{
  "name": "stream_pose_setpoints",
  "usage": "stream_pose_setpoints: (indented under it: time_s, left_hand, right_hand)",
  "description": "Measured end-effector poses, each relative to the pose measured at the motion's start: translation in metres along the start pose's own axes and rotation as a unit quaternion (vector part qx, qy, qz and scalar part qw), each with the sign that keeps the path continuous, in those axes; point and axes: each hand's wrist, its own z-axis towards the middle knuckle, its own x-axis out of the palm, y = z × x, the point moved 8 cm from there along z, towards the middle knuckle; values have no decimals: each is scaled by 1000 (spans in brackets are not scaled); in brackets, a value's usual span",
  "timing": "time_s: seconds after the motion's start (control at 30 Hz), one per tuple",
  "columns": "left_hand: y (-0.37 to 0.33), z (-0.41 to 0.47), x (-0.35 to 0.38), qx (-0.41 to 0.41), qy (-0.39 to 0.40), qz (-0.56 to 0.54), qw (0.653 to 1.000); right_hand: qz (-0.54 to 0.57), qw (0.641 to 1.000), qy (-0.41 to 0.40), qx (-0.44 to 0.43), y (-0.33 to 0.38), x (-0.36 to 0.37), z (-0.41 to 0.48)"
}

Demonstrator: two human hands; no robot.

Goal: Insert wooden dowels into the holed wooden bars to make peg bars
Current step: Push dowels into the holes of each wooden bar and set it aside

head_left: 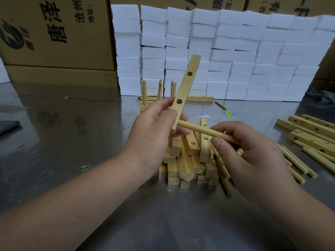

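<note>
Steel table (72,142) | left hand (152,134) grips holed bar (184,89) | right hand (253,153) pinches dowel (204,130)

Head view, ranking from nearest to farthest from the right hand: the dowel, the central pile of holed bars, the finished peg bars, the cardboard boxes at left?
1. dowel, in the right hand grip itself.
2. pile of holed bars, just left of that hand and below it.
3. finished peg bars, standing farther back on the table, to the left.
4. cardboard boxes, far back left.
</note>
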Motion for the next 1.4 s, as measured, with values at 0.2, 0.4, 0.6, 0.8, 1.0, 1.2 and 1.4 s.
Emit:
stream_pose_setpoints:
  time_s: [0.2,0.4,0.6,0.8,1.0,1.2,1.4]
  left_hand:
    - [-2,-6,0,40,1,116,992]
    - [-1,-8,1,41,-22,143,989]
    - [0,-8,-1,68,-24,152,986]
    - [7,-5,-3,59,-32,146,987]
    - [8,-1,-26,21,-139,96,985]
    - [12,4,-46,-18,-224,87,971]
    - [15,0,-35,-13,-179,97,979]
  right_hand:
    - [-29,999,4,-39,3,-1,1]
    - [-125,988,17,-84,12,1,-1]
    - [-50,996,57,-41,6,5,-2]
    - [9,998,53,13,1,7,-1]
    - [55,993,14,101,-23,-13,7]
    - [-200,948,139,203,-71,-4,12]
    - [-300,921,221,116,-66,20,7]
